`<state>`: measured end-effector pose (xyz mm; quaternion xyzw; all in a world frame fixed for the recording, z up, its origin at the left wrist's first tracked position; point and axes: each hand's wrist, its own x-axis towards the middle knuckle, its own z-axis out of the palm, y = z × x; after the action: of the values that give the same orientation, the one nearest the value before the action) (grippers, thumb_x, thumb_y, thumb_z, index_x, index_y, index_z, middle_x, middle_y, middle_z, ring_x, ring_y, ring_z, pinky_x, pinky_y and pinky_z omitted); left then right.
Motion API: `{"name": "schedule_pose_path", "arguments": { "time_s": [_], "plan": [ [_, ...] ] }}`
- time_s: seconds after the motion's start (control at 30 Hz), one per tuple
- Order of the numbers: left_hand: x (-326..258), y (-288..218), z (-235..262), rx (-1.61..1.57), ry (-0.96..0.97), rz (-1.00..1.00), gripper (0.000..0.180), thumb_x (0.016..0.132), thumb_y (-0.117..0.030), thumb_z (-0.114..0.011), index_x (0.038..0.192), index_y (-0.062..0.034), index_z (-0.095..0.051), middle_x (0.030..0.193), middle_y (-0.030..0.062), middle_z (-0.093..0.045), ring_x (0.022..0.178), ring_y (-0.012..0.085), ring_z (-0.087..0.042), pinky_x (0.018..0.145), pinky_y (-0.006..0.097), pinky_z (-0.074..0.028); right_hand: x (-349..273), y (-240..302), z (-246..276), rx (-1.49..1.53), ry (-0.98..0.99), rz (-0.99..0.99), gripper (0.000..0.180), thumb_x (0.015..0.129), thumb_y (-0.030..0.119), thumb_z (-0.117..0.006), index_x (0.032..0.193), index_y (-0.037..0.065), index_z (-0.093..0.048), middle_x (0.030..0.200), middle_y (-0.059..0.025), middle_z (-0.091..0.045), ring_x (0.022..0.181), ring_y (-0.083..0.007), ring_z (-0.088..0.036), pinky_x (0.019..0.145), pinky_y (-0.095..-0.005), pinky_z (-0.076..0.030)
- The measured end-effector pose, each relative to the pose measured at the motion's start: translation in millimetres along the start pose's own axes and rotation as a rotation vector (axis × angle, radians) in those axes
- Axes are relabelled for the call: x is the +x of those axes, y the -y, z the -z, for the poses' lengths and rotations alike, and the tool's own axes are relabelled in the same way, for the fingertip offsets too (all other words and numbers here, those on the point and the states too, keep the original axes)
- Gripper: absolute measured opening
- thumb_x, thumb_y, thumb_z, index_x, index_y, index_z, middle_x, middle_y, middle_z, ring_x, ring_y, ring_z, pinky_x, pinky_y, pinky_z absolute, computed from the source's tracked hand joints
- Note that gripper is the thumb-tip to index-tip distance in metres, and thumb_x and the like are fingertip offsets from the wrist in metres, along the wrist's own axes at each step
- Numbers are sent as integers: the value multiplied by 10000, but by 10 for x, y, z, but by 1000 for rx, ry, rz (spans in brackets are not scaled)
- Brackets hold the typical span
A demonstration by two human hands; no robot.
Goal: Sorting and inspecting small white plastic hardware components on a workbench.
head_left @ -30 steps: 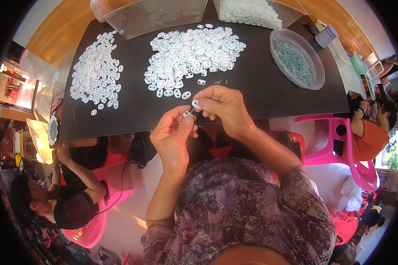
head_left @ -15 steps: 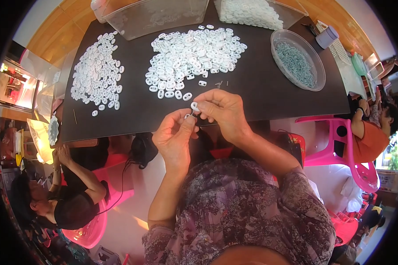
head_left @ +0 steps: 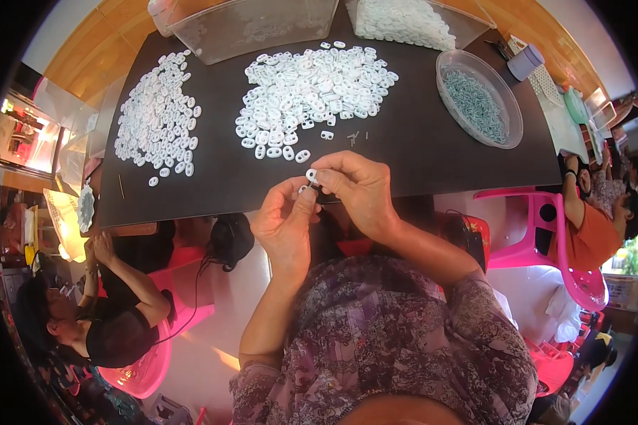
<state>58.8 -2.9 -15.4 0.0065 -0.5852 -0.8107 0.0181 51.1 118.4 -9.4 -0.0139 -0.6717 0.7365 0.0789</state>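
Note:
Just off the table's near edge, my two hands work close together, fingertips almost meeting. My right hand (head_left: 362, 191) pinches a small white oval plastic piece (head_left: 311, 174) with a hole in it. Between the thumb and fingers of my left hand (head_left: 285, 225) is a second white plastic piece (head_left: 303, 189), mostly covered by the fingers. Something dark and thin shows between the two pieces, too small to make out. Beyond my hands lies a large heap of white two-hole oval pieces (head_left: 312, 88). Another spread of such pieces (head_left: 156, 117) lies to the left.
On the dark table (head_left: 213, 177), a clear round tub (head_left: 515, 134) holds many small metal pins. A few loose pins (head_left: 353, 137) lie nearer. Two clear bins (head_left: 255, 32) stand at the back. People sit at left and right; a pink chair (head_left: 524, 237) is at right.
Both hands have shifted very slightly, and the two white pieces appear a little closer together. The heaps and the tub stay put on the table.

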Motion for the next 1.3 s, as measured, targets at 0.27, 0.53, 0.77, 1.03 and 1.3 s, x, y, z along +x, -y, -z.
{"name": "schedule_pose_path", "arguments": {
  "time_s": [0.27,0.53,0.77,1.03,1.3],
  "plan": [
    [-34,10,-20,8,-9,-69,234,843,-15,-623,1065,44,-582,794,39,-600,635,87,-555,557,206,-473,-58,-27,-46,-47,16,79,99,849,-20,-564,924,-39,-626,832,-44,-605,723,-74,-563,630,-217,-478],
    [6,43,11,-95,17,1,256,850,0,-605,1101,42,-576,817,37,-583,661,96,-545,576,222,-473,-48,-99,-14,-70,89,91,148,863,-68,-508,970,-66,-611,892,-71,-569,732,-108,-582,633,-231,-493],
    [56,39,14,-171,32,15,230,852,25,-588,1078,68,-584,839,56,-593,688,110,-548,611,238,-477,-23,-39,-13,-259,82,245,153,763,-41,-595,910,-6,-616,802,-80,-560,675,-170,-560,587,-285,-468],
    [57,-26,-41,-170,-74,83,184,858,5,-587,1023,83,-610,875,104,-640,741,123,-599,677,247,-501,-1,1,8,-455,72,455,215,678,4,-670,883,22,-609,783,-83,-576,694,-237,-531,604,-332,-447],
    [33,6,-23,-161,13,54,189,866,-15,-589,1028,78,-614,852,94,-637,683,113,-569,620,230,-478,2,-53,87,-467,43,607,250,649,-27,-684,886,-4,-606,757,-86,-589,662,-230,-537,571,-316,-446]
  ]
}}
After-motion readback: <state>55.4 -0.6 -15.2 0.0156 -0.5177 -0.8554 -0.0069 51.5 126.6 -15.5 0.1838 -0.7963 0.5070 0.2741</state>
